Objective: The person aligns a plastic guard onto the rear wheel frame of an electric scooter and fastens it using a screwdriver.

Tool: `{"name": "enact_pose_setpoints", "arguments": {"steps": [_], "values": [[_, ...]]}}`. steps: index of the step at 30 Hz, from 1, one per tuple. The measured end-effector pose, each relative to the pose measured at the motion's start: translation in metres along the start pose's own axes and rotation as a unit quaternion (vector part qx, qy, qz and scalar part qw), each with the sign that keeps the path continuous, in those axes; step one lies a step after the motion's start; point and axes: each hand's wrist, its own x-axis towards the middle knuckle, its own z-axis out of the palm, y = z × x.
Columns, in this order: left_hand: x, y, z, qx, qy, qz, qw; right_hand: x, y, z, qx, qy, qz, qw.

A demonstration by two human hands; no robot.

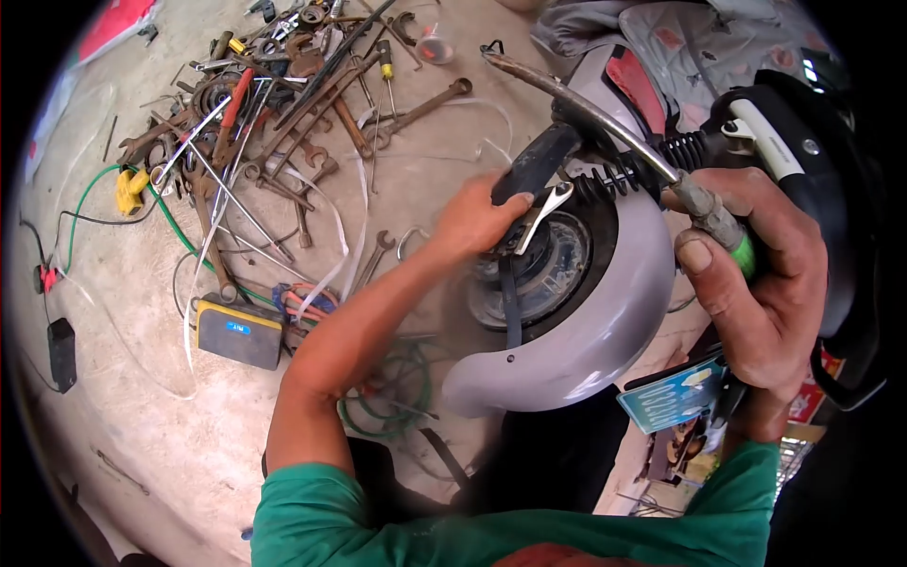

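Note:
In the head view, my right hand (765, 283) is closed around the green handle of a long screwdriver (605, 115). Its metal shaft points up and left, and the far end looks brown and worn. My left hand (477, 215) grips a black part (540, 163) beside the wheel (557, 283), thumb on top, its other fingers partly hidden. Close to that thumb is a silver lever-like piece (546, 217) with a round eye. A glossy grey fender (624, 331) curves around the wheel, and a black coil spring (605, 181) lies above it.
A heap of wrenches and other tools (302, 104) covers the floor at upper left. Nearer are a yellow-and-black box (239, 331), a green hose (179, 227) and loose cords. A blue number plate (671, 395) hangs below the fender. Grey patterned cloth (699, 47) lies at upper right.

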Motion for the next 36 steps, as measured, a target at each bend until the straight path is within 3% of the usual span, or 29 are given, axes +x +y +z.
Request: {"name": "enact_pose_setpoints", "arguments": {"steps": [3,9,12,14,17,19,22,24,26,30,31,36], "values": [[-0.002,0.004,-0.002,0.064,0.024,0.034,0.997,0.002,0.007,-0.003,0.000,-0.019,-0.029,0.999],[0.003,0.002,-0.003,0.073,-0.057,-0.002,0.996,0.001,0.011,-0.011,-0.065,-0.023,-0.057,0.996],[-0.009,0.009,0.000,0.103,-0.015,-0.022,0.994,-0.005,0.017,-0.003,-0.054,0.024,-0.093,0.994],[0.014,-0.050,0.010,0.049,0.039,-0.011,0.998,-0.007,0.023,0.000,-0.066,0.046,-0.109,0.991],[-0.006,-0.028,-0.003,0.228,0.100,0.067,0.966,-0.009,0.029,0.001,-0.083,0.063,-0.102,0.989],[-0.045,0.037,-0.021,0.229,0.100,0.078,0.965,-0.007,0.035,0.003,-0.066,0.092,-0.136,0.984],[-0.096,0.122,-0.041,0.029,0.013,0.063,0.998,-0.006,0.031,0.002,-0.018,0.091,-0.165,0.982],[-0.128,0.173,-0.039,-0.239,-0.047,0.103,0.964,-0.007,0.031,0.010,0.008,0.112,-0.190,0.975],[-0.152,0.218,-0.029,-0.304,-0.030,0.086,0.948,-0.011,0.025,0.011,0.017,0.111,-0.229,0.967],[-0.166,0.257,-0.001,-0.210,0.099,0.061,0.971,-0.022,0.014,0.004,-0.004,0.116,-0.258,0.959],[-0.169,0.261,0.001,-0.239,0.099,0.033,0.965,-0.023,0.014,0.003,-0.013,0.120,-0.256,0.959],[-0.151,0.281,-0.001,-0.233,0.223,0.087,0.942,-0.047,0.007,-0.020,0.000,0.152,-0.259,0.954]]}}
